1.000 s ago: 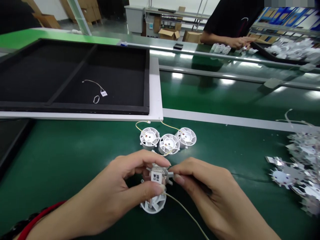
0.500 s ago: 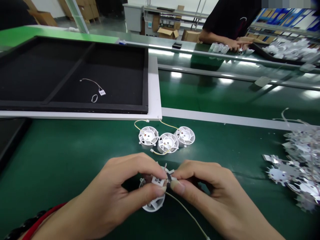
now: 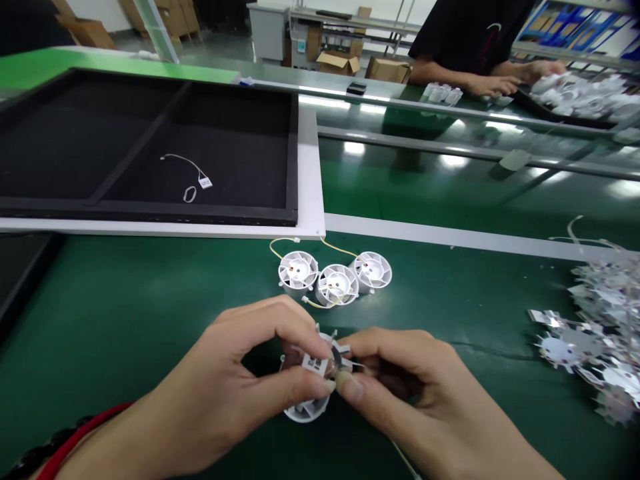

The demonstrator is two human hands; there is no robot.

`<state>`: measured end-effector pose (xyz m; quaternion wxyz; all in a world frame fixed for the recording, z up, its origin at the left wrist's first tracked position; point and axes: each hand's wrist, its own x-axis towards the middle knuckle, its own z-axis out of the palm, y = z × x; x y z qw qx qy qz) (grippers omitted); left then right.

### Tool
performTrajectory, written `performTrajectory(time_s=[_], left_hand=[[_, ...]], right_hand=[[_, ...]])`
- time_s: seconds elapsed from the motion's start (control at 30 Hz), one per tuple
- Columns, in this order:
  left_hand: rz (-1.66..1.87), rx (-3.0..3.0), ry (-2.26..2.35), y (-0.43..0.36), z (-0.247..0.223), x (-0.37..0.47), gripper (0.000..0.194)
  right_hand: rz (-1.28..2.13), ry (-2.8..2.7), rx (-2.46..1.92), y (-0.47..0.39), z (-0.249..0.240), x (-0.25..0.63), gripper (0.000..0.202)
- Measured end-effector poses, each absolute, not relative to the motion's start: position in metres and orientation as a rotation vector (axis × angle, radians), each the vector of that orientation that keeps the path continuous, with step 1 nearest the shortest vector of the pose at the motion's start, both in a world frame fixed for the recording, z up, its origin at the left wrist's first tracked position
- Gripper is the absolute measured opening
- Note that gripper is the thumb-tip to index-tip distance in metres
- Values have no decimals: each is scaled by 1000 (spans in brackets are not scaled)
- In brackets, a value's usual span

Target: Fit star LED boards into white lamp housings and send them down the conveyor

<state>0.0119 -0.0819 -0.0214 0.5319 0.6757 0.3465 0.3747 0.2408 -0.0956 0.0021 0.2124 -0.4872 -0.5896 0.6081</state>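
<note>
Between the thumb and fingertips of my left hand (image 3: 250, 373) is a small fan part (image 3: 316, 364) with a white printed label and a dark curved edge. Thin pale blades or prongs stick out on its far side. Just below it is a round white fan housing (image 3: 306, 408), partly covered by my left fingers. My right hand (image 3: 405, 380) is closed at the part's right edge, pinching a thin pale wire (image 3: 357, 365). More wire comes out under the right hand toward the bottom edge. Beyond my hands stand three white fans (image 3: 337, 285) with yellowish leads.
A black divided tray (image 3: 240, 153) on a white board holds a loose labelled wire (image 3: 205, 181) and a small white ring (image 3: 189, 194). Silvery toothed plates (image 3: 600, 347) are piled at right. Across the bench, a co-worker's hands (image 3: 493, 85) are near white parts (image 3: 585, 97).
My right fingers have shifted slightly, and the wire now shows at their tips and runs beneath the hand. The co-worker's one hand has moved right to the white parts.
</note>
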Motion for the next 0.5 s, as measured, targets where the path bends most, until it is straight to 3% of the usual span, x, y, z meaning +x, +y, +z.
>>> performTrajectory(time_s=[0.4, 0.5], left_hand=[[776, 1982, 970, -68, -10, -1, 28], [652, 2073, 987, -67, -10, -9, 45]], right_hand=[[1283, -1817, -1332, -90, 4, 250, 35], [1381, -1898, -1320, -88, 5, 260, 34]])
